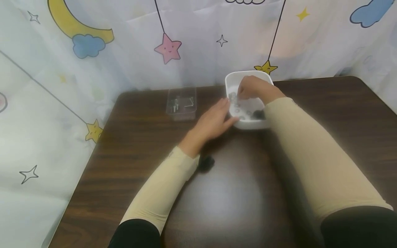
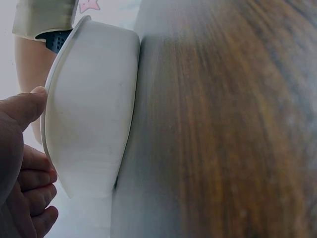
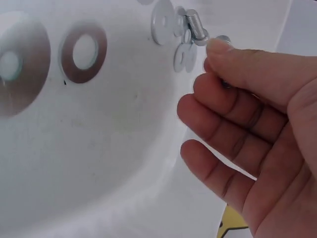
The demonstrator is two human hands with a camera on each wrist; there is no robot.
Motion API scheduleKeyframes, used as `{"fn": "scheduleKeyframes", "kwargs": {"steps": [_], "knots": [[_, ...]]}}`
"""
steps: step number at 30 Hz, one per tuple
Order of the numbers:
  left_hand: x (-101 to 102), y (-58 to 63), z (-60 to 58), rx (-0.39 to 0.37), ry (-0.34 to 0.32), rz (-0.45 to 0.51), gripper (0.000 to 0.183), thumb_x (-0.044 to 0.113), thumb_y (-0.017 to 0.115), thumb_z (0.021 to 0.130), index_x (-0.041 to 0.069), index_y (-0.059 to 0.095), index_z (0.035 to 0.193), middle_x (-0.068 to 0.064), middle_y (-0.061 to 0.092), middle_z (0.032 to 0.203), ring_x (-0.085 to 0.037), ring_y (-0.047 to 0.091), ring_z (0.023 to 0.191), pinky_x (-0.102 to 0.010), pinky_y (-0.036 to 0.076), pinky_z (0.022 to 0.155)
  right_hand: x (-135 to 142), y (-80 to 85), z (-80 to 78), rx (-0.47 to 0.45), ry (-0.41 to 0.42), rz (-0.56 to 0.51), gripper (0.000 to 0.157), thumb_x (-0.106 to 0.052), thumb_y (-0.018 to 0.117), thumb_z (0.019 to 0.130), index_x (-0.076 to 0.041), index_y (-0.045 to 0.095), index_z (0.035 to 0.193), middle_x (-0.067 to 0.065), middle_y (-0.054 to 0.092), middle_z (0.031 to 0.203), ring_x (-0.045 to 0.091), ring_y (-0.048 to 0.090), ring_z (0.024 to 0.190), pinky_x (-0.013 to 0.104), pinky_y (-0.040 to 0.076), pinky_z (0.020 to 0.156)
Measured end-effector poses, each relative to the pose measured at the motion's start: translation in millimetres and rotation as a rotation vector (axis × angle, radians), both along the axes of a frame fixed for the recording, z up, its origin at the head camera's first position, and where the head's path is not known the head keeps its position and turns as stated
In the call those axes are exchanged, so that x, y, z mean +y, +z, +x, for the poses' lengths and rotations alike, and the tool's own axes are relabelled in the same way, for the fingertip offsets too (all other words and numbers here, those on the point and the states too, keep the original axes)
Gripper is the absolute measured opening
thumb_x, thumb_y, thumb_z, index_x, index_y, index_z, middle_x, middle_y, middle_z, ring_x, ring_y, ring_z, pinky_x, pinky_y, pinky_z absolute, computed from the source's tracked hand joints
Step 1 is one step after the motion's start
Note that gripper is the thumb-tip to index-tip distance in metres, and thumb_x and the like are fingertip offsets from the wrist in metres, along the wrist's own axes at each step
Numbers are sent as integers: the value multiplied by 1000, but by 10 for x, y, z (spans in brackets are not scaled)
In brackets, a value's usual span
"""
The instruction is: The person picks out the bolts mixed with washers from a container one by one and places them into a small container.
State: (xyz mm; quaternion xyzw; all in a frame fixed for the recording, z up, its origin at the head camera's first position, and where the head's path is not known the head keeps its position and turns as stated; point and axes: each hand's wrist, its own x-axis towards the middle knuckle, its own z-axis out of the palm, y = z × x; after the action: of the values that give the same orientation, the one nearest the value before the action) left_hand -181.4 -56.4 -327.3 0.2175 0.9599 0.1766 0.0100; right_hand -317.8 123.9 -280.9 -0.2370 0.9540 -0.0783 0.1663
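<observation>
A white plastic bin (image 1: 249, 124) stands at the back of the table, with washers (image 3: 83, 52) of different sizes on its bottom. My right hand (image 1: 252, 88) reaches into it. In the right wrist view, the thumb and index finger of my right hand (image 3: 247, 114) pinch at the head of a small metal bolt (image 3: 194, 22) beside a cluster of washers; the fingertips partly hide the contact. My left hand (image 1: 215, 119) rests against the bin's left side. Its thumb (image 2: 29, 106) touches the rim, and its other fingers lie loosely along the edge.
Left of the bin is a clear plastic box (image 1: 182, 103) with several bolts and a bent metal piece inside. A dark thing (image 1: 258, 114) shows in the bin near my right sleeve. A curtain (image 1: 198, 51) with stars hangs behind the dark wooden table (image 1: 139, 137).
</observation>
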Motion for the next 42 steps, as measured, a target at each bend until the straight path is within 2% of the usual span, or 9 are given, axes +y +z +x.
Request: {"fn": "scheduleKeyframes", "kwargs": {"steps": [3, 7, 13, 19, 25, 32, 42], "knots": [[0, 4, -6, -2, 0, -5, 82, 60, 40, 99, 10, 13, 158, -8, 13, 166, -22, 13, 153, -36, 15, 125, 30, 45, 10, -9, -8, -33, 27, -24, 65, 91, -4, 75, 106, 11, 73, 94, 25, 63, 88, 38, 52, 80], [-7, 10, -7, -4, -3, 3, 82, 60, 41, 99, 9, 13, 158, -9, 13, 165, -22, 13, 153, -36, 16, 125, 61, 95, 20, -41, -57, -70, 30, -28, 63, 94, -6, 73, 112, 13, 71, 104, 27, 62, 97, 43, 51, 89], [-12, -1, -11, 10, -11, 15, 82, 60, 40, 99, 10, 13, 158, -9, 14, 165, -23, 13, 153, -38, 16, 125, 76, 150, 66, -40, -107, -120, 35, -34, 61, 95, -8, 71, 117, 14, 69, 114, 29, 58, 105, 47, 49, 96], [-12, 10, -1, 2, -12, 27, 82, 59, 42, 99, 14, 7, 159, -6, 12, 166, -20, 10, 153, -35, 14, 125, 61, 218, 96, -20, -96, -193, 40, -35, 59, 97, -5, 68, 123, 17, 67, 124, 31, 59, 112, 50, 47, 102], [-65, 44, 9, 66, -26, 49, 79, 54, 45, 100, 14, 14, 159, -6, 19, 165, -21, 14, 153, -35, 14, 125, -8, 294, 149, 56, -81, -262, 38, -31, 58, 99, -5, 67, 125, 17, 67, 126, 31, 59, 114, 48, 50, 101], [-258, 124, 6, 41, 40, 29, 81, 60, 40, 99, 6, 23, 156, -9, 17, 165, -20, 10, 153, -37, 13, 126, -119, 402, 280, 151, -33, -339, 38, -31, 58, 98, -6, 68, 124, 14, 69, 123, 28, 62, 112, 45, 52, 96], [-638, 259, 7, 46, 146, 114, 76, 58, 40, 100, 8, 24, 156, -6, 13, 166, -19, 10, 153, -38, 11, 126, -380, 558, 526, 187, -51, -465, 33, -33, 60, 97, -11, 73, 118, 8, 72, 115, 21, 63, 102, 37, 53, 89]]}}
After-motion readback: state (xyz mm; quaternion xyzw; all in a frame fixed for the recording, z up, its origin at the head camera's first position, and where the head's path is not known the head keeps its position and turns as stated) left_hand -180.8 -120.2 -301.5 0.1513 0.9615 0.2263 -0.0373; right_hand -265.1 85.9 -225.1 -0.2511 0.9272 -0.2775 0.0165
